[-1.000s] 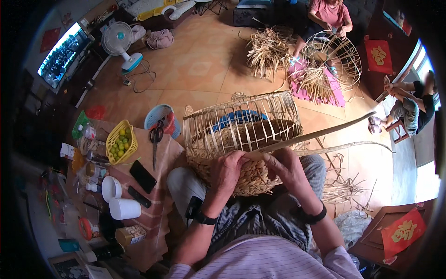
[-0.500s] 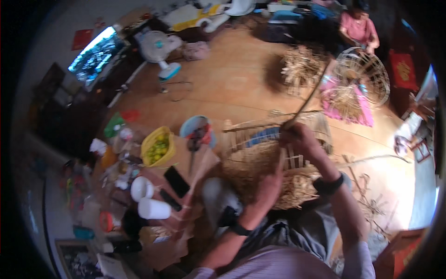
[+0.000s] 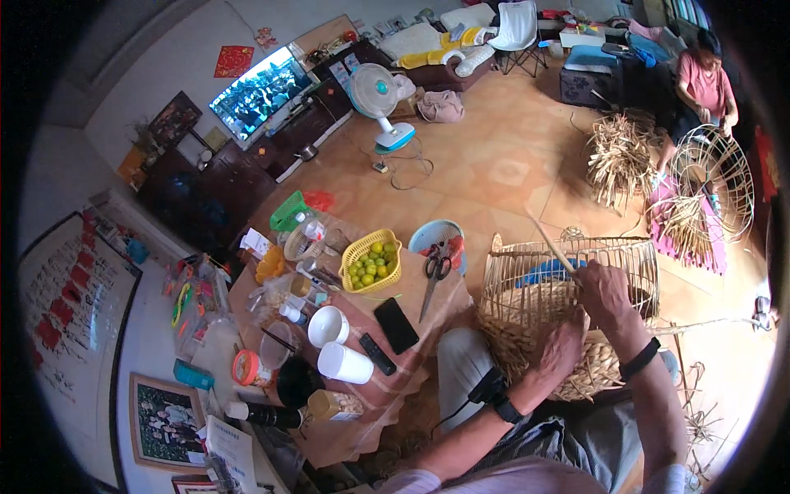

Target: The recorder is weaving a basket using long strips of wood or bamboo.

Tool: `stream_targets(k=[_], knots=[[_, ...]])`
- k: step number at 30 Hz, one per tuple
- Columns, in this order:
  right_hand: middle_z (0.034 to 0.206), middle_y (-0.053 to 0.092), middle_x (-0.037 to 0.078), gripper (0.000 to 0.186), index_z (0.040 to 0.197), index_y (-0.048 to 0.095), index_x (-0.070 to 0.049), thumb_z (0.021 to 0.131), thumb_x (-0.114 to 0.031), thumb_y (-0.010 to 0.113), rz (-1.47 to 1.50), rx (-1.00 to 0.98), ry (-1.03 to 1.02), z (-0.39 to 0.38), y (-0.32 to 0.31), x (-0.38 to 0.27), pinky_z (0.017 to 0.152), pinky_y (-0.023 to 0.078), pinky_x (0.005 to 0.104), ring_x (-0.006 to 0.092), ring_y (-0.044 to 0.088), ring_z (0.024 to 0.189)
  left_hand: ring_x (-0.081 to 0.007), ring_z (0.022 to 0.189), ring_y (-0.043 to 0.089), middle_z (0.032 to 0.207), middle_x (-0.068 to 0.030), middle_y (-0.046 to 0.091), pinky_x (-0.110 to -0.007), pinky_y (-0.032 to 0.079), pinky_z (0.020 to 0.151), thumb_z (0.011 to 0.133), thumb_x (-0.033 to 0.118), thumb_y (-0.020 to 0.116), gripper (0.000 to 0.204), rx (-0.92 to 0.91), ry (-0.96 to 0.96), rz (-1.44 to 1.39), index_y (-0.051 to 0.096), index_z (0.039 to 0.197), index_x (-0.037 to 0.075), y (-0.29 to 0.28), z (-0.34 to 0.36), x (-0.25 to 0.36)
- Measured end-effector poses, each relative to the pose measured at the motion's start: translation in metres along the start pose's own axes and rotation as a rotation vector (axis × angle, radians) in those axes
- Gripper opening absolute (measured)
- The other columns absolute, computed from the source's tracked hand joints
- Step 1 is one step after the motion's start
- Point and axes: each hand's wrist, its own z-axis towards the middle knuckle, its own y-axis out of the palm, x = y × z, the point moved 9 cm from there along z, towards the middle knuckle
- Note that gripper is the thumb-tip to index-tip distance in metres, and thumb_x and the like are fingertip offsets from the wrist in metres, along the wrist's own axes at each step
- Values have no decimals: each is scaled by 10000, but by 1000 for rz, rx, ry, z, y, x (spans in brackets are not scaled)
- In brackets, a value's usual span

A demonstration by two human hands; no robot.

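Right hand (image 3: 605,292) rose from basket base, pulled bamboo strip (image 3: 553,247) up through bamboo basket (image 3: 568,317), fist closed on strip. Left hand (image 3: 558,354) stayed low, fingers pressing weave. Strand threaded, needs tightening.

The left hand (image 3: 558,352) has a black watch (image 3: 494,393) strapped at its wrist, and the right hand (image 3: 605,292) has a thin black band (image 3: 639,360) at its wrist. Both forearms are bare below pale lilac sleeves (image 3: 420,479), and grey trousers (image 3: 461,362) cover the legs.
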Motion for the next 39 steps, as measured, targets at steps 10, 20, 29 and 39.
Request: stream_targets(k=[10,20,29,39], knots=[[769,674,224,325,1208,558,-24,907,22,668,393,-156,429,-14,-8,19,565,511,466,419,666,660,-337,620,701,670,-161,671,-460,530,536,1012,163,549,197,160,42,144,635,1125,26,-8,-4,-1],[918,777,121,161,1006,665,12,889,9,776,689,30,888,-65,-26,32,692,549,282,132,707,820,-367,635,712,684,-196,690,-498,528,536,972,137,593,435,-12,-172,37,565,1401,76,-8,-6,-16],[846,728,70,252,1003,638,-23,831,20,817,961,30,1041,-157,-48,55,684,562,275,130,690,764,-358,529,649,608,-181,621,-487,478,448,1030,216,597,380,-88,-227,-137,533,1386,100,0,-2,-3],[807,641,-38,295,1044,640,-43,858,-80,866,1375,-16,1272,-201,-45,18,583,410,186,34,556,670,-265,701,725,904,-147,746,-419,592,630,1022,229,663,499,-248,-164,-157,503,1484,126,-47,-6,-4]])
